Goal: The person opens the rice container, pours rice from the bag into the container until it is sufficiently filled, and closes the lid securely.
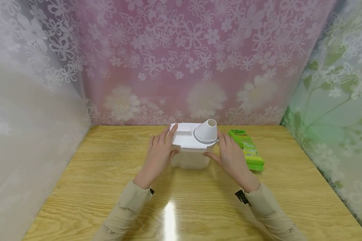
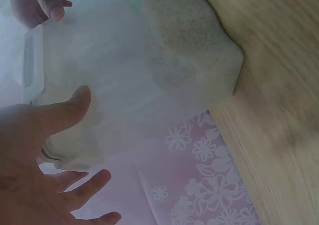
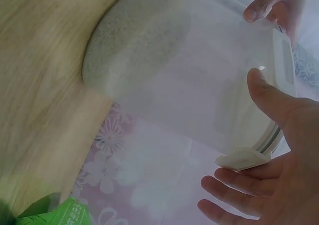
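A translucent plastic storage container with a white lid stands upright on the table. A white cone-shaped cap with a hole at its tip sits on the lid's right part. Pale grainy contents fill the container's lower part in the left wrist view. My left hand grips the upper left side, thumb on the front wall and fingers by the lid. On the opposite side, my right hand holds the container likewise, its index finger by a side latch.
Right of the container, a green and yellow package lies on the wooden table, close behind my right hand. A pink flowered curtain hangs along the table's back edge, with more patterned cloth on both sides.
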The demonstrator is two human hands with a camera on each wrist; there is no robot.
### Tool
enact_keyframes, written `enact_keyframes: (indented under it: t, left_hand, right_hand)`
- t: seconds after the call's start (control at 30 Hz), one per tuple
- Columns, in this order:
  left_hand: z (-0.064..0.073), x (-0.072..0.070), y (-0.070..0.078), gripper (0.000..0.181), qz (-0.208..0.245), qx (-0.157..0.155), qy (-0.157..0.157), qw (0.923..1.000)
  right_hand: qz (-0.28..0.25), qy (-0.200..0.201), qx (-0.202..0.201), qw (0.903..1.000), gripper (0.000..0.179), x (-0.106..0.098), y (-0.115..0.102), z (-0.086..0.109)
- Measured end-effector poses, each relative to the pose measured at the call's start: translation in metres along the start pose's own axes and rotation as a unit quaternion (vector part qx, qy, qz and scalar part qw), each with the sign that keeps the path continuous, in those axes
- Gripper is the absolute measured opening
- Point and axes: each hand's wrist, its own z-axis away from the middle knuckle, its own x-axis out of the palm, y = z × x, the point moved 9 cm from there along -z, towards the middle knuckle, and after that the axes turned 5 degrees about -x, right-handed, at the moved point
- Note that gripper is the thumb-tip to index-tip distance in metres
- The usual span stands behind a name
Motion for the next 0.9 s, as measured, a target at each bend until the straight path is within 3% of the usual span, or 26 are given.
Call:
enact_keyframes:
  t: [0.53, 0.7, 0.9]
  left_hand:
    - [-0.045, 0.031, -0.022, 0.094, 0.047, -0.047, -0.034, 0.9972]
    - [-0.048, 0.035, -0.024, 0.096, 0.043, -0.044, -0.031, 0.9976]
    - [-0.039, 0.036, -0.020, 0.093, 0.024, -0.031, -0.029, 0.9988]
  right_hand:
    - [-0.012, -0.037, 0.058, 0.9976, 0.096, 0.031, 0.036, -0.025]
    - [-0.023, -0.057, 0.083, 0.9947, 0.100, 0.039, 0.042, -0.026]
    - [-0.029, -0.055, 0.107, 0.9923, 0.103, 0.043, 0.041, -0.022]
